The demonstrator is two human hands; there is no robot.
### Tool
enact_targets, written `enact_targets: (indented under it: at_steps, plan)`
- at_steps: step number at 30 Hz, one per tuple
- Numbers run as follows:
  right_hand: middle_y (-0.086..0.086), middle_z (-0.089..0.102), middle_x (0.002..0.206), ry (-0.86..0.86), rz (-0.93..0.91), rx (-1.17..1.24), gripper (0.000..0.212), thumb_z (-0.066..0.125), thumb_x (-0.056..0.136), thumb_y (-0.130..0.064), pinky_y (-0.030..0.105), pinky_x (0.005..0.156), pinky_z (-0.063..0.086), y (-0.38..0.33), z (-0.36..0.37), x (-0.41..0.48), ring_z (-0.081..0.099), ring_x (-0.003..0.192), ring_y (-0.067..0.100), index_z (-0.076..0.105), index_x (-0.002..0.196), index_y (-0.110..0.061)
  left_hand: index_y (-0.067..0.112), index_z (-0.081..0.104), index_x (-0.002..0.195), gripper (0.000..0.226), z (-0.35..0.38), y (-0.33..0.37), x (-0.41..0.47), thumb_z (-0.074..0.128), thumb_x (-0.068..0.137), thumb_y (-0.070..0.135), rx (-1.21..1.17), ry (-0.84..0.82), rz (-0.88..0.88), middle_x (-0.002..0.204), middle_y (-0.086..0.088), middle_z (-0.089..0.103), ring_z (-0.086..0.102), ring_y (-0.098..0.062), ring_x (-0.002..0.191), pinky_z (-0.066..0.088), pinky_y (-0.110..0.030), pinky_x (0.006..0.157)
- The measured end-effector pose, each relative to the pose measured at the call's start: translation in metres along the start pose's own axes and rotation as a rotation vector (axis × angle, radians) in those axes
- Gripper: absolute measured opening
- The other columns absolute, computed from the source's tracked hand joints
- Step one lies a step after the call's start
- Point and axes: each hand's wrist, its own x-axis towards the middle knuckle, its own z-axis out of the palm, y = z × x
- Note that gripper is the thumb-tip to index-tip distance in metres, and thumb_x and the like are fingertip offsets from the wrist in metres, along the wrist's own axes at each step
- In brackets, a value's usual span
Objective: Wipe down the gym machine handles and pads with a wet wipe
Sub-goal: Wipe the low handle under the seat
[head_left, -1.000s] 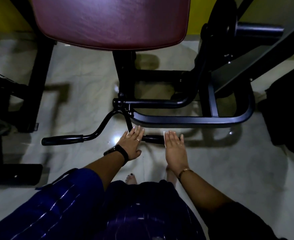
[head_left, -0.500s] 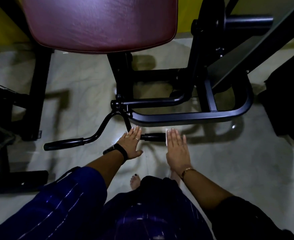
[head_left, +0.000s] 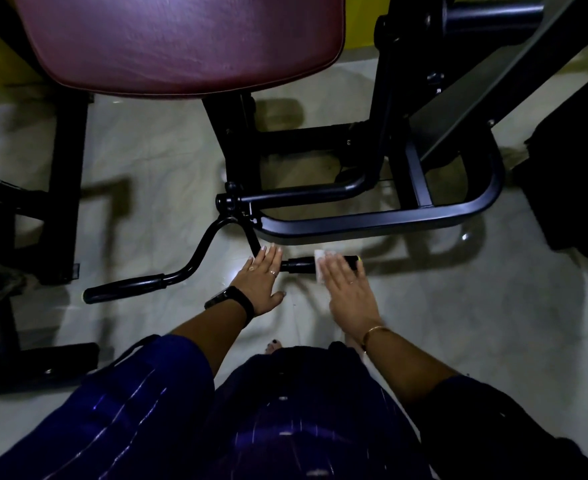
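Pressure from the flat right hand [head_left: 349,289] pins the white wet wipe [head_left: 320,263] under its fingers onto the black rubber handle grip [head_left: 299,265]; the hand has slid outward to the grip's tip. The flat left hand [head_left: 259,282] steadies the bar [head_left: 199,258] beside it. The opposite grip [head_left: 123,289] and maroon vinyl pad [head_left: 181,43] probably remain.

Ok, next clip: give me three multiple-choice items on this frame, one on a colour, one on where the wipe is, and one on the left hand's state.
1. What colour is the pad? A black; B maroon; C yellow.
2. Where is the wet wipe? A on the pad; B under the left hand; C under the right hand, on the handle.
3. How is the left hand? A fingers straight, laid on the handle; B clenched in a fist; C hanging at the side.
Answers: 1 B, the upholstery shows dark red; 2 C, the wipe's white edge shows beside the right hand; 3 A, its flat fingers lie across the handle.
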Motion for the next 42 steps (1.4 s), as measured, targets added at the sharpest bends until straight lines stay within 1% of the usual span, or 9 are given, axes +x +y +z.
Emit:
enact_targets:
  at_steps: [7,12,17,21,28,31,35,39,42]
  plan:
    - [0.018,0.029,0.152,-0.062,0.026,0.081,0.062,0.044,0.092,-0.017,0.047,0.114,-0.014,-0.035,-0.032,0.047,0.016,0.145,0.032,0.022,0.149,-0.006,0.007,-0.011,0.154,0.080,0.001,0.002,0.000,0.037,0.101,0.043,0.030,0.021,-0.010,0.163,-0.012,-0.009,-0.008,-0.027,0.151,0.004,-0.037,0.121]
    - [0.011,0.015,0.160,0.031,-0.163,0.036,0.074,0.045,0.088,-0.008,0.045,0.118,-0.009,-0.049,-0.013,0.028,0.010,0.148,0.026,0.010,0.153,-0.010,0.006,-0.005,0.155,0.063,0.000,0.002,-0.003,0.020,0.106,0.038,0.040,0.085,0.005,0.163,-0.013,-0.004,-0.004,-0.025,0.151,0.002,-0.033,0.120]
    - [0.008,-0.008,0.161,0.030,0.006,-0.019,0.099,0.048,0.068,-0.002,0.045,0.118,-0.005,0.003,0.008,-0.007,-0.002,0.148,0.024,0.000,0.153,-0.012,0.005,-0.004,0.154,0.064,0.001,0.000,-0.001,0.011,0.104,0.042,0.083,0.106,0.015,0.163,-0.014,-0.002,-0.002,-0.025,0.151,0.005,-0.034,0.120]
    - [0.022,0.032,0.151,-0.017,0.207,0.036,0.077,0.059,0.074,-0.007,0.050,0.116,-0.010,-0.008,-0.010,0.015,0.026,0.143,0.036,0.033,0.146,-0.001,0.006,-0.004,0.155,0.093,0.003,-0.002,-0.001,-0.023,0.075,0.050,0.082,0.117,0.020,0.163,-0.014,-0.001,-0.001,-0.025,0.151,0.006,-0.034,0.120]
    - [0.016,0.021,0.156,-0.028,-0.105,0.122,0.078,0.047,0.091,-0.009,0.045,0.117,-0.008,-0.049,-0.026,0.037,0.014,0.146,0.033,0.003,0.154,-0.022,0.007,-0.002,0.155,0.062,0.002,0.000,0.000,0.017,0.105,0.038,0.075,0.085,0.003,0.163,-0.012,-0.004,-0.004,-0.024,0.151,0.004,-0.037,0.120]
    - [0.011,0.024,0.157,-0.010,-0.138,0.047,0.087,0.059,0.078,-0.010,0.046,0.118,-0.004,-0.030,-0.013,0.018,0.018,0.146,0.028,0.016,0.153,-0.020,0.008,-0.002,0.155,0.062,0.002,0.001,0.000,0.020,0.106,0.038,0.084,0.093,0.009,0.163,-0.012,-0.003,-0.003,-0.023,0.151,0.005,-0.037,0.120]
    - [0.013,0.027,0.156,0.009,0.033,0.080,0.092,0.068,0.073,-0.024,0.044,0.117,0.001,0.005,0.003,-0.005,0.019,0.144,0.027,0.019,0.150,-0.016,0.007,0.001,0.155,0.080,0.005,0.000,0.001,-0.012,0.087,0.048,0.061,0.104,0.004,0.163,-0.013,0.002,0.000,-0.024,0.151,0.008,-0.038,0.120]
    - [0.016,0.025,0.156,0.061,0.038,0.128,0.066,0.037,0.092,-0.038,0.046,0.118,0.008,-0.004,0.003,-0.007,0.022,0.145,0.029,0.023,0.150,-0.010,0.007,-0.001,0.155,0.062,0.006,0.000,0.002,0.018,0.105,0.038,0.042,0.108,0.000,0.163,-0.012,-0.001,-0.002,-0.024,0.151,0.006,-0.038,0.120]
    - [0.012,0.035,0.153,0.067,-0.072,0.109,0.059,0.045,0.093,-0.026,0.048,0.117,0.013,-0.026,-0.003,0.013,0.031,0.142,0.028,0.031,0.148,-0.012,0.007,-0.001,0.155,0.062,0.006,0.000,0.003,0.025,0.106,0.033,0.055,0.116,0.008,0.163,-0.013,-0.002,-0.002,-0.024,0.151,0.007,-0.038,0.120]
